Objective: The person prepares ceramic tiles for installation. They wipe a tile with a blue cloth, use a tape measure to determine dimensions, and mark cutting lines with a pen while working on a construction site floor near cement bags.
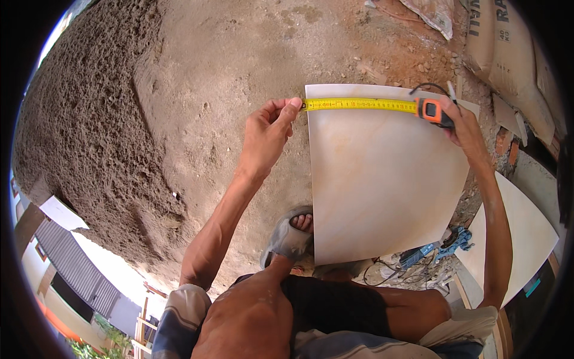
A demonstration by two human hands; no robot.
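Observation:
A large pale marbled tile [382, 185] lies in front of me, its left edge beside my sandalled foot [284, 239]. A yellow tape [359, 105] is stretched across it near the far edge. At that tile's left edge my left hand [269, 134] pinches the tape's end between thumb and fingers. My right hand [463, 128] is wrapped round the orange-and-black tape case [433, 110] at the upper right of the tile. A thin white stick-like item [451, 90] and a black loop show just beyond the case; I cannot tell what they are.
Stacked paper sacks [508, 78] stand at upper right, broken bricks [503, 143] below them. A second pale tile [526, 233] lies at right. A blue tool [418, 254], cable and rag sit among rubble. Rough mortar [89, 119] covers the ground at left.

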